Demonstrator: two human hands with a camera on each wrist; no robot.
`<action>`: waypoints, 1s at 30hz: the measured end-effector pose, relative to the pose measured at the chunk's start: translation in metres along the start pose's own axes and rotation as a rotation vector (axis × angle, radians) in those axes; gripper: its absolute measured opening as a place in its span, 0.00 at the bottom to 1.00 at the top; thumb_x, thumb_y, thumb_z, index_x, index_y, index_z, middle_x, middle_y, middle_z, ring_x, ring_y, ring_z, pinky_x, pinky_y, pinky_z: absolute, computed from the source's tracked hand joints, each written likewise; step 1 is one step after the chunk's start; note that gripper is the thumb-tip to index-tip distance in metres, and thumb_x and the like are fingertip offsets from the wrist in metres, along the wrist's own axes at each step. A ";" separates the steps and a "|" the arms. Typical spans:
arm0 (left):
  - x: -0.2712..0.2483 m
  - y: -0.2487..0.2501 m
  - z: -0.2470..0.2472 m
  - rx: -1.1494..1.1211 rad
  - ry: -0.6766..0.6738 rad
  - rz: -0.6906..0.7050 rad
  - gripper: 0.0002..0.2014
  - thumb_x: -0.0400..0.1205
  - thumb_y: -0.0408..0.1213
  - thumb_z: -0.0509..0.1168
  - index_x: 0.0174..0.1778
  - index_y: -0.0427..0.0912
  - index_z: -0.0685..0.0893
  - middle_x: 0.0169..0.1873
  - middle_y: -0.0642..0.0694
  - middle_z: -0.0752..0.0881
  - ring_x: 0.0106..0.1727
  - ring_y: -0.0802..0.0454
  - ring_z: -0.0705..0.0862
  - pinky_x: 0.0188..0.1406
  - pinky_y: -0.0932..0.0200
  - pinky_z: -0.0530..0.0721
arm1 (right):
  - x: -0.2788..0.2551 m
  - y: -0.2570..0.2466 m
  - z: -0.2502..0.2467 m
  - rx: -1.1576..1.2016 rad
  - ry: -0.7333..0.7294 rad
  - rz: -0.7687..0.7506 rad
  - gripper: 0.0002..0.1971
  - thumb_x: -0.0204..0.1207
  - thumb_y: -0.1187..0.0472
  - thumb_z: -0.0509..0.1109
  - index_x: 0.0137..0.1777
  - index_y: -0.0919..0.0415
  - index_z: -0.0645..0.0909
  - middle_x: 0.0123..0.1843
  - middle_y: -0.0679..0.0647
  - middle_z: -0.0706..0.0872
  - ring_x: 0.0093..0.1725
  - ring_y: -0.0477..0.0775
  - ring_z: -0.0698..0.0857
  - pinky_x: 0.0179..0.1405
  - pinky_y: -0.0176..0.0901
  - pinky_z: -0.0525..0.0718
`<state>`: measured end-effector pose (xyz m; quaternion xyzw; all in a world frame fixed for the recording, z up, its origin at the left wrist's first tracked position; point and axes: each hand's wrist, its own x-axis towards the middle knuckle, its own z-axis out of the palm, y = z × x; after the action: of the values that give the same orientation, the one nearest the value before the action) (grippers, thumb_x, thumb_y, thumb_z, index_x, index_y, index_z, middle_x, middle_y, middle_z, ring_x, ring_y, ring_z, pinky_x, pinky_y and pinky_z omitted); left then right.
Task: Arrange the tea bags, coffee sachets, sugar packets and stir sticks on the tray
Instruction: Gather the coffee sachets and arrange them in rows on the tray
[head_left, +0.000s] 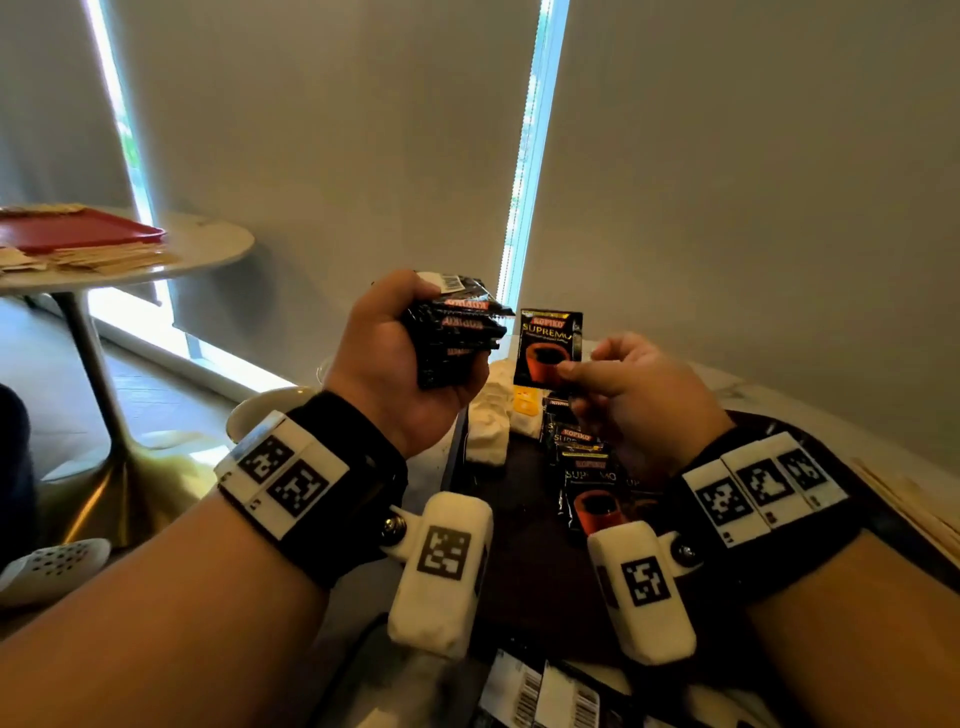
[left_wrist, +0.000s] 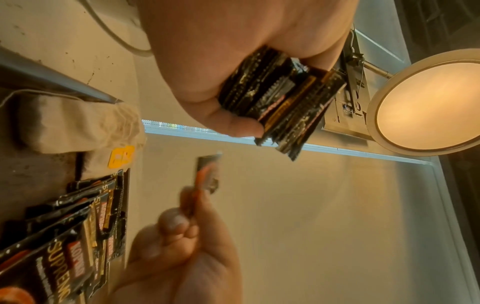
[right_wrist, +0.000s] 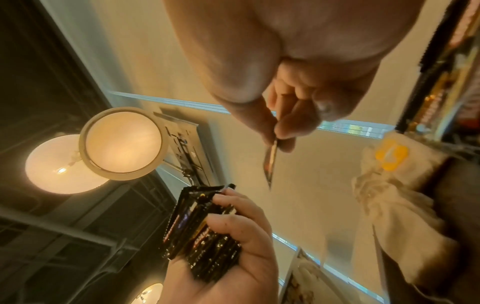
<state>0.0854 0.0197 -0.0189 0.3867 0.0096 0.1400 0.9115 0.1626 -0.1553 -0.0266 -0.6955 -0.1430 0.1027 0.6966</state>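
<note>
My left hand (head_left: 400, 353) grips a thick stack of black coffee sachets (head_left: 460, 332), raised above the table; the same stack (left_wrist: 283, 107) fills the left wrist view and shows as a stack (right_wrist: 205, 232) in the right wrist view. My right hand (head_left: 628, 384) pinches one black coffee sachet (head_left: 548, 347) upright by its lower edge, just right of the stack; edge-on it appears as a thin sachet (right_wrist: 270, 162). Below the hands a dark tray (head_left: 519, 551) holds a row of overlapping coffee sachets (head_left: 587, 467) and white tea bags (head_left: 488, 421) with a yellow tag (head_left: 525, 402).
A round white table (head_left: 208, 249) at the left carries a red tray (head_left: 78, 231) and brown paper packets (head_left: 109, 260). Wooden stir sticks (head_left: 909, 499) lie at the right of the dark tray. More sachets with barcodes (head_left: 545, 696) lie at the near edge.
</note>
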 end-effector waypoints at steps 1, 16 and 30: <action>-0.001 0.001 0.000 0.002 0.009 0.003 0.14 0.80 0.42 0.60 0.53 0.38 0.84 0.39 0.42 0.85 0.34 0.49 0.84 0.27 0.63 0.81 | 0.000 0.003 0.001 -0.038 -0.029 0.042 0.09 0.78 0.71 0.72 0.46 0.60 0.75 0.41 0.61 0.86 0.26 0.48 0.80 0.23 0.39 0.77; -0.003 0.002 0.003 -0.017 -0.012 -0.006 0.14 0.81 0.43 0.59 0.52 0.37 0.84 0.37 0.42 0.86 0.34 0.49 0.84 0.25 0.63 0.81 | -0.008 0.011 0.021 -0.211 -0.262 0.384 0.11 0.78 0.79 0.66 0.55 0.72 0.86 0.49 0.64 0.93 0.38 0.55 0.92 0.35 0.42 0.90; -0.001 -0.001 0.002 0.002 -0.001 -0.005 0.14 0.81 0.43 0.60 0.52 0.37 0.85 0.36 0.42 0.87 0.34 0.49 0.85 0.25 0.62 0.81 | -0.011 0.011 0.023 -0.310 -0.295 0.370 0.06 0.80 0.72 0.70 0.54 0.68 0.87 0.53 0.66 0.91 0.38 0.56 0.91 0.35 0.44 0.88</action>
<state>0.0848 0.0174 -0.0188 0.3879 0.0103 0.1374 0.9114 0.1449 -0.1370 -0.0382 -0.7856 -0.1274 0.3052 0.5230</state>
